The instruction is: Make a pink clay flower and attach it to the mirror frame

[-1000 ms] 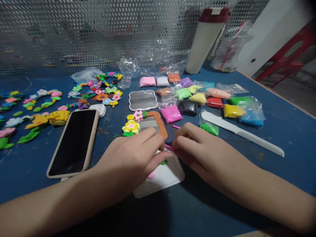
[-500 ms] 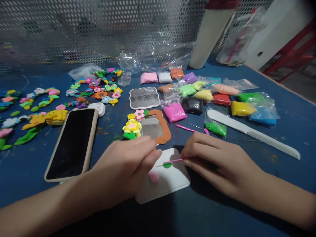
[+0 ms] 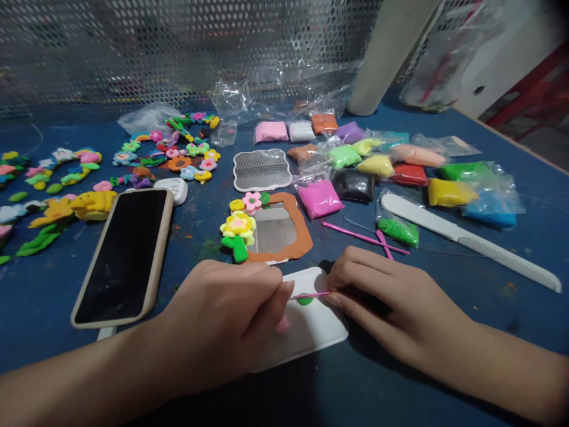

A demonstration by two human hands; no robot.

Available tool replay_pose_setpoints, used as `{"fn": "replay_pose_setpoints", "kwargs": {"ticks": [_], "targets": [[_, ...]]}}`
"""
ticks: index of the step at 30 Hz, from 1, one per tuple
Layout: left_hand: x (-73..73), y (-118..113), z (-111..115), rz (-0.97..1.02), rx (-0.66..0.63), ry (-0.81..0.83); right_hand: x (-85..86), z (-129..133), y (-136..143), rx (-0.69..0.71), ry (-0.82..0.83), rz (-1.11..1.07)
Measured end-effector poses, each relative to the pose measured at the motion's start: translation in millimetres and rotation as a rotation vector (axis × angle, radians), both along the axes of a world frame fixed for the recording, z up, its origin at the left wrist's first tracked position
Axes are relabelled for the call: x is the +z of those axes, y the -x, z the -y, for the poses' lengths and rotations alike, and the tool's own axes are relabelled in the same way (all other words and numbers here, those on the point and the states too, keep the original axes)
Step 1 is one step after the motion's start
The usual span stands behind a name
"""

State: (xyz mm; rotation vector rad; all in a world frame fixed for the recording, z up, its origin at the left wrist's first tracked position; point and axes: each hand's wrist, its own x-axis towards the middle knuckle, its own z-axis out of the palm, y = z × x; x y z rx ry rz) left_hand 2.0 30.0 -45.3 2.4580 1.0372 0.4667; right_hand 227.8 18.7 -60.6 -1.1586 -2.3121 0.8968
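Note:
A thin pink clay tool (image 3: 315, 295) lies level across a small green piece of clay (image 3: 304, 301) on a white rounded board (image 3: 317, 329). My right hand (image 3: 391, 296) pinches the tool's right end between thumb and fingertips. My left hand (image 3: 240, 314) is closed, its thumb and forefinger at the tool's left end. Partly hidden behind the left fingers, a pink lump of clay (image 3: 283, 324) sits on the board. Just beyond stands a mirror framed in brown clay (image 3: 302, 228), with a yellow clay flower (image 3: 238, 225) and a pink one (image 3: 252, 202) on its left side.
A phone (image 3: 124, 255) lies at the left, near several colourful clay decorations (image 3: 180, 163). Bagged clay packs (image 3: 320, 197) spread across the back right. A white comb (image 3: 471, 240), pink tools (image 3: 364, 237) and a white-rimmed mirror (image 3: 262, 170) are also on the blue table.
My left fingers have closed down onto the left end of the pink tool, covering more of the pink lump. My right hand keeps its pinch. The view has shifted slightly.

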Motion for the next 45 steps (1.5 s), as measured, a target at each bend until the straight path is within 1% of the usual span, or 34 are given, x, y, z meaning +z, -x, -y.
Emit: {"fn": "replay_pose_setpoints", "kwargs": {"ticks": [7, 11, 17, 21, 24, 30, 32, 34, 37, 39, 41, 43, 45], "targets": [[-0.5, -1.7, -1.1, -0.054, -0.005, 0.002, -2.4, 0.6, 0.6, 0.002, -0.005, 0.006], [-1.9, -1.6, -0.8, -0.07, -0.003, 0.019, -4.0, 0.4, -0.4, 0.023, -0.037, 0.027], [-2.9, -1.3, -2.5, -0.076, -0.003, 0.109, -5.3, 0.7, 1.0, 0.037, -0.104, 0.077], [-2.9, -1.4, -3.2, -0.096, 0.015, 0.096, -4.3, 1.6, 3.2, 0.049, -0.16, 0.133], [-3.3, -1.0, -2.6, -0.092, 0.009, 0.083, -4.6, 2.3, 3.9, 0.065, -0.24, 0.185], [-4.2, -1.2, -3.2, -0.082, -0.019, 0.069, -5.0, 4.7, 4.1, 0.088, -0.528, 0.291], [-4.7, -1.3, -3.6, -0.077, -0.025, 0.07, -2.6, 5.5, 5.6, 0.102, -0.588, 0.319], [-5.2, -1.3, -3.8, -0.075, -0.029, 0.071, 0.2, 6.6, 7.3, 0.114, -0.614, 0.347], [-5.1, -1.2, -3.7, -0.072, -0.03, 0.072, 2.1, 8.4, 8.7, 0.12, -0.621, 0.362], [-4.3, -1.3, -3.5, -0.066, -0.023, 0.069, 1.9, 9.2, 8.5, 0.092, -0.592, 0.342], [-3.3, -1.4, -3.0, -0.046, -0.003, 0.066, 1.7, 8.9, 8.2, 0.033, -0.524, 0.297], [-2.8, -1.3, -2.3, -0.022, 0.011, 0.075, 2.5, 7.4, 8.3, -0.028, -0.422, 0.231], [-3.3, -1.5, -1.7, -0.017, 0.029, 0.066, 4.0, 5.3, 9.2, -0.056, -0.328, 0.165]]}}
